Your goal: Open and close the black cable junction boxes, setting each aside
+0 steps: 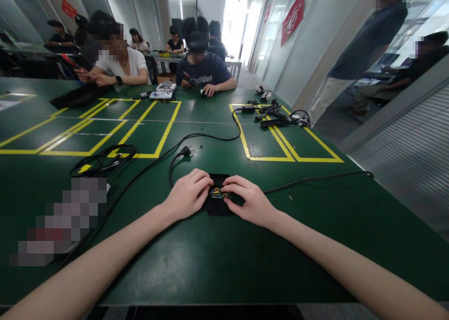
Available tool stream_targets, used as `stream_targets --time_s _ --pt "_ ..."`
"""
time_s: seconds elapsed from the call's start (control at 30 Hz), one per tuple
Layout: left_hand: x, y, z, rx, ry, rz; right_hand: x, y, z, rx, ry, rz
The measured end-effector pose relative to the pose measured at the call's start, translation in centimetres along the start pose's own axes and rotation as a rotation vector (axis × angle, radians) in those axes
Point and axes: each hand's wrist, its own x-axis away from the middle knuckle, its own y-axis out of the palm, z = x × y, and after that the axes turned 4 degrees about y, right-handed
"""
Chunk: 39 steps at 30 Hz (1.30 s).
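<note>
A small circuit board (pixel 218 195) with yellow-orange ring-shaped parts lies between my hands, over a flat black piece (pixel 219 209) on the green table. My left hand (pixel 187 194) is closed at the board's left end, its fingers bent together and thumb tucked in. My right hand (pixel 249 200) pinches the right end between thumb and fingers. The fingers hide both ends of the board. Whether the board sits inside the black piece or just above it, I cannot tell.
A black cable with a plug (pixel 185 151) lies beyond my left hand. Another cable (pixel 319 177) runs off right. Coiled cable (pixel 105 160) and a blurred-out object (pixel 70 219) lie left. Black parts (pixel 277 115) sit back right. Co-workers (pixel 205 69) sit across the table (pixel 196 268).
</note>
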Motion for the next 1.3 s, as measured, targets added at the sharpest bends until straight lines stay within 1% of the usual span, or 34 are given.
stream_targets --time_s 0.13,0.23,0.33,0.4,0.67,0.87,0.97,1.13,1.2,1.3 --pt "-0.1 -0.5 -0.2 0.006 -0.005 -0.066 0.0 0.1 -0.1 0.061 0.058 0.018" --pt "-0.1 -0.7 -0.6 0.039 0.000 -0.139 0.0 0.0 -0.2 0.080 0.092 0.003" --pt "0.0 -0.9 -1.0 0.087 0.018 -0.209 0.0 -0.1 -0.2 0.083 0.104 -0.014" --pt "0.0 -0.9 -1.2 0.106 0.028 -0.235 0.1 -0.1 -0.1 0.079 0.099 -0.024" --pt "0.1 -0.9 -1.1 0.081 -0.042 -0.236 0.0 -0.2 0.1 0.047 0.086 -0.071" --pt "0.3 -1.0 -1.2 0.115 -0.081 -0.239 -0.1 -0.2 0.0 0.005 0.105 -0.046" --pt "0.5 -1.1 -1.2 0.173 -0.089 -0.219 0.2 -1.2 0.2 -0.016 0.091 -0.057" --pt "0.6 -1.3 -1.1 0.231 -0.101 -0.186 1.0 -3.3 1.5 0.069 0.049 -0.131" --pt "0.6 -1.5 -1.1 0.248 -0.099 -0.185 1.1 -3.6 1.8 0.069 0.032 -0.149" --pt "0.4 -1.9 -1.0 0.282 -0.112 -0.168 0.9 -3.6 1.6 0.028 0.059 -0.108"
